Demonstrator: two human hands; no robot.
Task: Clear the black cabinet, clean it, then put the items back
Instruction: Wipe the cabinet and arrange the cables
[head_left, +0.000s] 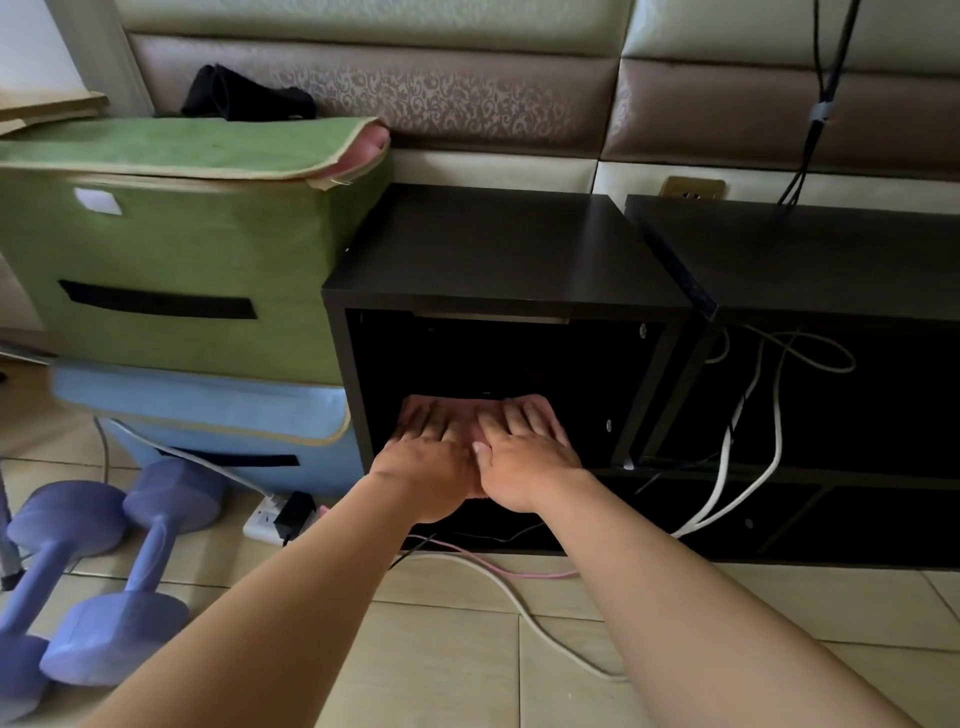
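Note:
The black cabinet (498, 249) stands against the padded wall, its front open and its inside dark. On its bottom shelf lies a pink cloth (537, 404). My left hand (431, 457) and my right hand (524, 457) lie side by side on the cloth, fingers straight and spread, pressing it flat. Most of the cloth is hidden under the hands. No other item shows inside the compartment.
A green fabric box (182, 249) sits on a blue one (218, 421) left of the cabinet. Two purple dumbbells (98, 566) and a power strip (275, 519) lie on the tiled floor. White and pink cables (524, 603) run past. A second black unit (810, 260) adjoins at right.

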